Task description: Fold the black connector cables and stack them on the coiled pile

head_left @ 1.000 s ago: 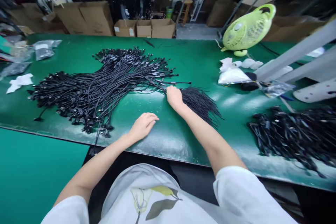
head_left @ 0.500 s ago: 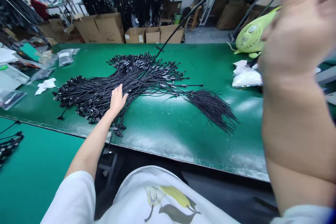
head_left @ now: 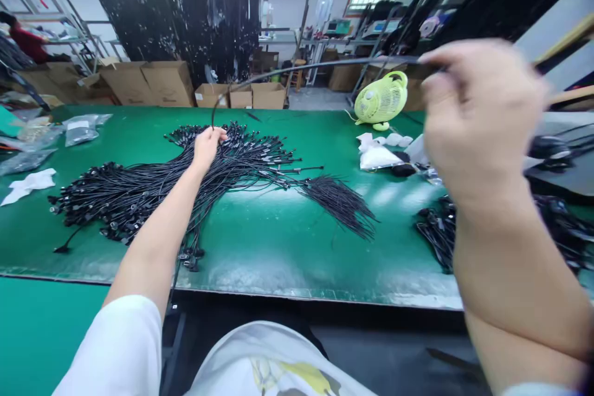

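cable (head_left: 320, 64), pinched in right hand (head_left: 482, 117) at two o'clock, raised, seemingly to clear pile (head_left: 139, 189) at nine; lower stretch meeting left hand (head_left: 206, 147), ten o'clock, grip impossible to tell.

Tabletop (head_left: 278, 247): green; adjoining surface (head_left: 46, 334), brighter teal green. Cable heap (head_left: 153, 179), raised cable (head_left: 320, 65) and thin wire bundle (head_left: 338, 204): black. Electric fan (head_left: 383, 99): lime green. Cardboard cartons (head_left: 169, 81): brown. Paper scrap (head_left: 30, 185): white. Shirt (head_left: 241, 359): white, bearing a yellow and dark-grey print. Distant person's top (head_left: 28, 43): red.
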Motion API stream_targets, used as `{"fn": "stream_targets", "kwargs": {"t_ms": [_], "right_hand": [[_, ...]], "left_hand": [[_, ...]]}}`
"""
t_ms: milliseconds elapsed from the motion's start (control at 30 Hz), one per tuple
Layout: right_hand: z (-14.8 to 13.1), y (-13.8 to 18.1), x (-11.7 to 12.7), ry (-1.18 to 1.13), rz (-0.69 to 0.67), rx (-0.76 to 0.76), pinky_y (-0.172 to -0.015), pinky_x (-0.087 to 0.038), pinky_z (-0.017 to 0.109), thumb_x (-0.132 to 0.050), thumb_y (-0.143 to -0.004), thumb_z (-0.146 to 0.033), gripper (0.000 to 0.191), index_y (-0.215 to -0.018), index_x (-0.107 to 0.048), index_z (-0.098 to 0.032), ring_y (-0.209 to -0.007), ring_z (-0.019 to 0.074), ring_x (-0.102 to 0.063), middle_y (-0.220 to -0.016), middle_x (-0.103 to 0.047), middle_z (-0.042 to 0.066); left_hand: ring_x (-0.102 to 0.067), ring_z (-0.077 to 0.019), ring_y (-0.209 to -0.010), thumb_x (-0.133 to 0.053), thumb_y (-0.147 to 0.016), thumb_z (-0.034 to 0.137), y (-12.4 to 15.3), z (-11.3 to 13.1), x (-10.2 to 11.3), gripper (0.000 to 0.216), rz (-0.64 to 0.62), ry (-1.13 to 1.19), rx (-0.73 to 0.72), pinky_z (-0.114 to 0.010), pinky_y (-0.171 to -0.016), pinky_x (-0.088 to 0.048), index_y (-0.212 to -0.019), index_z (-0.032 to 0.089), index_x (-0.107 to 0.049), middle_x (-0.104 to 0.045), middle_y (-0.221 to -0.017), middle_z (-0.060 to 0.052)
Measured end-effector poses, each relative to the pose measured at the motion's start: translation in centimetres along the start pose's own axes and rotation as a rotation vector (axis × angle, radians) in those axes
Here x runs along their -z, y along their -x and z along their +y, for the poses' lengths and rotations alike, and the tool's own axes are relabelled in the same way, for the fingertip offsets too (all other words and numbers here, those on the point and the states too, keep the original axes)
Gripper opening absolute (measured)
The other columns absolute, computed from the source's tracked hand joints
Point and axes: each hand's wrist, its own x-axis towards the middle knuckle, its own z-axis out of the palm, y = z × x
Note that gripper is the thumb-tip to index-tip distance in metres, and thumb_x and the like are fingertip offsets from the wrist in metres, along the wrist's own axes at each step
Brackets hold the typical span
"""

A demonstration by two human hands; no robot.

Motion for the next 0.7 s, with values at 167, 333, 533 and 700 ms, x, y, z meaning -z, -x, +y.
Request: {"fn": "stream_targets", "kwargs": {"t_ms": [167, 333, 533, 700], "right_hand": [[2.7, 2.4, -6.4, 0.276, -0.523, -0.111, -0.061, -0.041, 0.035, -0.039, -0.092, -0.018, 0.030, -0.109, -0.062, -0.012, -0.078, 0.0272, -0.065, -0.092, -0.068, 0.021], [1.7, 4.4, -10.0, -0.077, -0.437, -0.003, -0.077, -0.047, 0.040, -0.033, -0.094, -0.026, 0.039, -0.123, -0.056, -0.014, -0.098, 0.0298, -0.064, -0.114, -0.065, 0.019], [-1.2, 5.6, -7.7, -0.355, -0.214, 0.136, -0.092, -0.047, 0.042, -0.028, -0.097, -0.033, 0.042, -0.131, -0.051, -0.024, -0.113, 0.0263, -0.058, -0.124, -0.061, 0.011], [0.7, 6.1, -8.0, -0.155, -0.242, 0.093, -0.072, -0.049, 0.036, -0.028, -0.097, -0.033, 0.040, -0.122, -0.056, -0.021, -0.097, 0.0266, -0.062, -0.110, -0.065, 0.012]], "left_hand": [[-0.063, -0.0124, -0.073, -0.057, -0.086, 0.043, 0.1, 2.8, 2.9, 0.029, -0.012, 0.482, -0.026, -0.026, -0.078, -0.049, -0.086, 0.016, -0.066, -0.064, -0.071, -0.001], [-0.062, -0.0134, -0.079, -0.052, -0.088, 0.038, 0.1, 1.3, 4.0, 0.026, 0.078, 0.219, 0.043, -0.026, -0.082, -0.046, -0.081, 0.018, -0.065, -0.064, -0.073, -0.001], [-0.061, -0.0181, -0.074, -0.070, -0.069, 0.025, 0.6, -3.8, 4.2, 0.020, 0.019, -0.011, 0.209, -0.027, -0.076, -0.044, -0.055, 0.018, -0.058, -0.060, -0.055, -0.001], [-0.062, -0.0110, -0.082, -0.045, -0.089, 0.037, -1.6, -2.8, 4.1, 0.027, 0.179, 0.080, 0.188, -0.023, -0.079, -0.046, -0.085, 0.016, -0.062, -0.068, -0.082, -0.005]]}}
